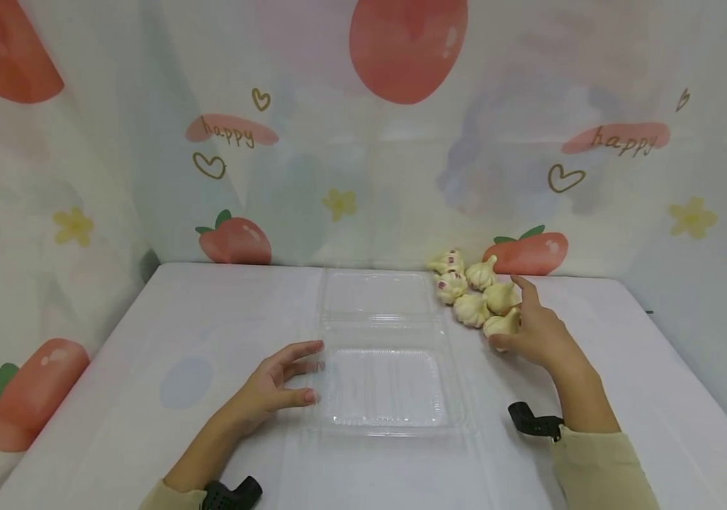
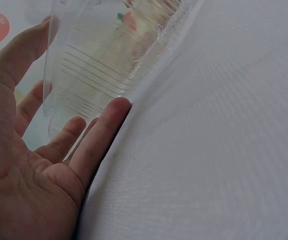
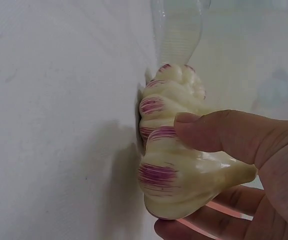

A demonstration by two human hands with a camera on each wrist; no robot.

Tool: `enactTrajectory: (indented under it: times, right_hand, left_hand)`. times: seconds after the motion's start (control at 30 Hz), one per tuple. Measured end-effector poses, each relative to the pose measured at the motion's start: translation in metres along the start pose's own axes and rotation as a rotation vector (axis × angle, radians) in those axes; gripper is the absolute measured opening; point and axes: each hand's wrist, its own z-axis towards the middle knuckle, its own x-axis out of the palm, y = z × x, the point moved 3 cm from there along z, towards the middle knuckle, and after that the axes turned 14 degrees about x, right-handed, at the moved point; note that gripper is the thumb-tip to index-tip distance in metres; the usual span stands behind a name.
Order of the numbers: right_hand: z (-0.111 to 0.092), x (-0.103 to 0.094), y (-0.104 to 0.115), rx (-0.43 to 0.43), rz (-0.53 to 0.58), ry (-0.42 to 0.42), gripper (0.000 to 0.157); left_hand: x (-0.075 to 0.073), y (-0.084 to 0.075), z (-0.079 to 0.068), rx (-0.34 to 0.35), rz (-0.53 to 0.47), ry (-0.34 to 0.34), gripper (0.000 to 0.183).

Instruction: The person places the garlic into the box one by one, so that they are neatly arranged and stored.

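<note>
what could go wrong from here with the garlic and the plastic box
The garlic bulb gripped in the right hand sits close against the neighbouring bulbs, so lifting it might set some rolling. Its surface looks smooth and rounded, so it could slip from the grip. The clear plastic clamshell looks thin and light, and the left hand is at its edge, so a nudge might shift it.
</note>
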Motion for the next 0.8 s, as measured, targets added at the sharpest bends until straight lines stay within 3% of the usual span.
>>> enactTrajectory:
  times: [0.3,0.63,0.8]
  right_hand:
    - [-0.011,-0.008,0.018,-0.062,0.003,-0.034,0.103]
    - [-0.022,-0.012,0.033,-0.118,0.010,-0.064,0.067]
    - [-0.029,-0.014,0.043,-0.167,0.038,-0.100,0.059]
  left_hand:
    - [-0.002,0.000,0.000,0.018,0.037,0.005,0.077]
    - [-0.001,-0.001,0.001,0.003,0.023,-0.002,0.078]
    - [-0.001,-0.001,0.001,-0.004,0.023,-0.006,0.077]
